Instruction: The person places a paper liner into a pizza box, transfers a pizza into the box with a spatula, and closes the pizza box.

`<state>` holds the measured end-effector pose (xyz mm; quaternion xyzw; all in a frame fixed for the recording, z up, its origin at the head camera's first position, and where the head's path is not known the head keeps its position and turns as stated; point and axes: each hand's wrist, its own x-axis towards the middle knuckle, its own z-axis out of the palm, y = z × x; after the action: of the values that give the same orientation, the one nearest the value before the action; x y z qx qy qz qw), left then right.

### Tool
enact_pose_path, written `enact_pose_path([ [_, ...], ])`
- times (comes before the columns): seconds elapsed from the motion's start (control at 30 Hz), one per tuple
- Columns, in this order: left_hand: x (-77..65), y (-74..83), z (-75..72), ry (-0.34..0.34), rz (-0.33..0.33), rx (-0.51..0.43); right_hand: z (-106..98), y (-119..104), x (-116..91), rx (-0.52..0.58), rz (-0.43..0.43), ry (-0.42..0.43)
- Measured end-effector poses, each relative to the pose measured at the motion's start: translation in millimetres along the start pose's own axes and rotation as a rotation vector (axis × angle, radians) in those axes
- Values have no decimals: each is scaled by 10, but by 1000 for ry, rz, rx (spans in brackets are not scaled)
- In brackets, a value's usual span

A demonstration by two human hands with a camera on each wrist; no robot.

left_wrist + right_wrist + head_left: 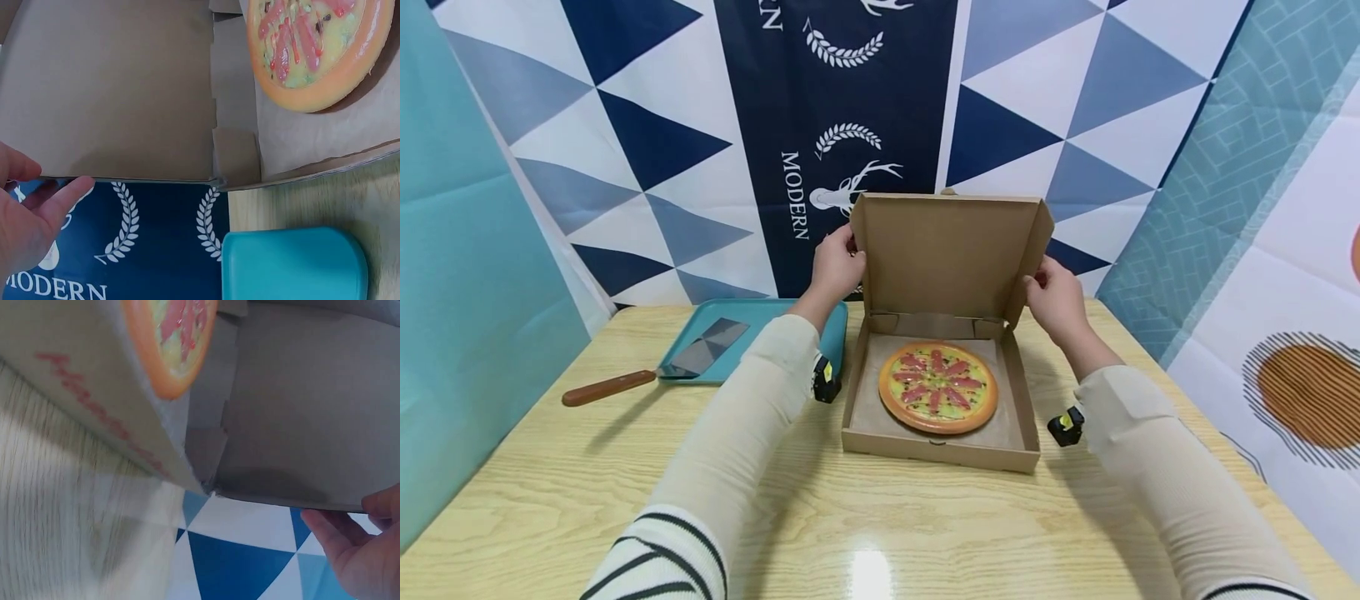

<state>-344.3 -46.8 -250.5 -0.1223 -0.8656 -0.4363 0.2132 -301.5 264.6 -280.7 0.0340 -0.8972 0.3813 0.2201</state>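
A brown cardboard pizza box [940, 451] sits on the table with its lid [945, 258] raised upright. Inside, on a paper liner [872, 367], lies a round pizza [937, 387] with sausage-like red strips on a yellow-green topping. The left hand [838, 268] pinches the lid's left side edge between thumb and fingers; the left wrist view shows the hand [30, 215] at that edge. On the opposite side edge, the right hand [1057, 302] grips the lid, with thumb and fingers [331, 534] on either side of the cardboard in the right wrist view.
Left of the box lies a teal tray [782, 310], partly behind the left forearm. A pizza server [709, 348] rests across it, its wooden handle [608, 388] sticking out past the rim. Patterned cloth [655, 125] hangs behind the wooden table [925, 533].
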Motion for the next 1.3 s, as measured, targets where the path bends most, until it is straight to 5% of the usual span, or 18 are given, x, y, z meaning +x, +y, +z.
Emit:
enact_pose_path([
  [0.27,-44,43,22,-55,-88,-83,5,-67,-49,225,100,-73],
  [0.7,-174,18,2,-127,-191,-411,-83,-194,-162,665,198,-120],
  [1.07,-308,-49,-80,-174,-332,-753,-130,-200,-325,656,218,-164],
  [1.3,-447,-80,-182,-244,-339,-832,-148,-160,-408,655,197,-157],
])
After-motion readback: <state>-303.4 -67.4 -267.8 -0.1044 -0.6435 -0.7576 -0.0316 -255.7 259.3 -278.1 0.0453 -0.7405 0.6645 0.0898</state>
